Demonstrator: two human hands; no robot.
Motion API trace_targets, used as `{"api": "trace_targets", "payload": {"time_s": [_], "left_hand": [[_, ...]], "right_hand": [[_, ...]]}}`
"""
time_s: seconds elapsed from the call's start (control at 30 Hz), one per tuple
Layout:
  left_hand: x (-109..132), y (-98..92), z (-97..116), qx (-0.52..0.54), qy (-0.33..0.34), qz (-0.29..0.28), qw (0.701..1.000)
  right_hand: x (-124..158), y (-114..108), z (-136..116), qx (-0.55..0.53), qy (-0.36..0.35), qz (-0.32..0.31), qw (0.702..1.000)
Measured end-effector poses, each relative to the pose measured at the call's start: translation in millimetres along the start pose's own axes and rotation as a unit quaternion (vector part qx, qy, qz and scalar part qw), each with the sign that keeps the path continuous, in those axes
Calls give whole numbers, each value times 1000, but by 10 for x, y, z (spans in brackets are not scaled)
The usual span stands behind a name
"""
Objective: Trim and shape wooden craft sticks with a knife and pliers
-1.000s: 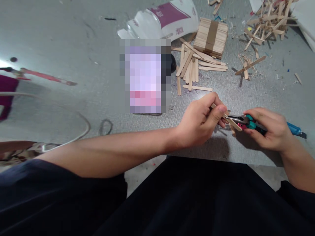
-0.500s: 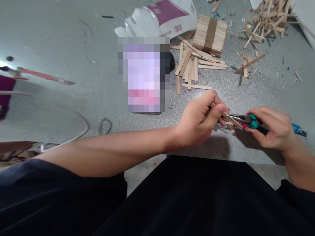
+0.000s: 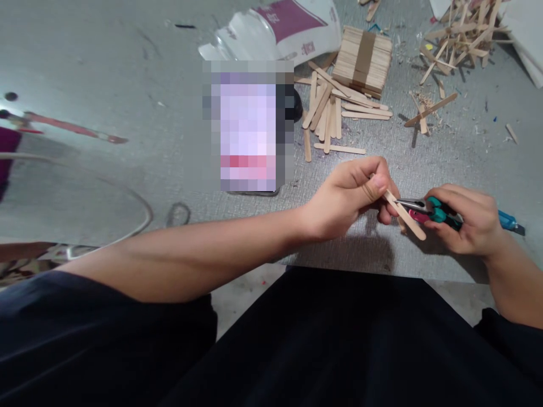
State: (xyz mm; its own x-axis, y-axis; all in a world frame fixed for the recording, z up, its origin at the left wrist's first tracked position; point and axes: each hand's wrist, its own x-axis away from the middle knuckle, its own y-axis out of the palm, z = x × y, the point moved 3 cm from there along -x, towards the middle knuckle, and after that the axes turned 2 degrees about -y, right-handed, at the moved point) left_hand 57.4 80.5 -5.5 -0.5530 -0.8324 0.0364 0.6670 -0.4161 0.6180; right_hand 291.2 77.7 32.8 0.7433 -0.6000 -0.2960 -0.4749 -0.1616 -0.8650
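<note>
Left hand [image 3: 360, 195], one: pinching a wooden craft stick [image 3: 410, 220], which is slanting toward the near right over the near right part of the grey surface [image 3: 127, 73]. Right hand [image 3: 473, 217], one: gripping needle-nose pliers [image 3: 439, 210], their tips meeting the stick's edge. Blue cutter [image 3: 507, 220], one: lying right, partly hiding behind the right hand. Banded craft-stick bundle [image 3: 362, 59], one: sitting far, beside loose craft sticks [image 3: 321, 108]. Red-handled paintbrush [image 3: 68, 126], one: resting left.
</note>
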Motion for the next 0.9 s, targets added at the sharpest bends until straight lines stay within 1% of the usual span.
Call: {"api": "trace_targets", "payload": {"time_s": [0.17,0.23,0.3,0.4,0.47,0.53,0.67,0.9], "left_hand": [[-1,36,-45,63,-46,-40,996],[-3,42,-43,87,-64,-47,993],[-9,37,-19,88,-64,-45,993],[-17,19,32,16,-29,-28,999],[-18,10,54,-48,-6,-1,999],[-14,12,69,-89,13,28,996],[-1,37,84,-126,44,54,990],[19,18,83,-189,55,78,977]], "right_hand": [[11,3,18,7,-15,6,1000],[17,9,27,4,-18,5,1000],[21,14,37,4,-23,11,1000],[22,29,73,4,-14,23,1000],[22,44,103,-7,-2,27,1000],[22,57,123,-20,5,26,999],[27,62,131,-49,9,17,999],[31,39,153,-68,14,-9,998]]}}
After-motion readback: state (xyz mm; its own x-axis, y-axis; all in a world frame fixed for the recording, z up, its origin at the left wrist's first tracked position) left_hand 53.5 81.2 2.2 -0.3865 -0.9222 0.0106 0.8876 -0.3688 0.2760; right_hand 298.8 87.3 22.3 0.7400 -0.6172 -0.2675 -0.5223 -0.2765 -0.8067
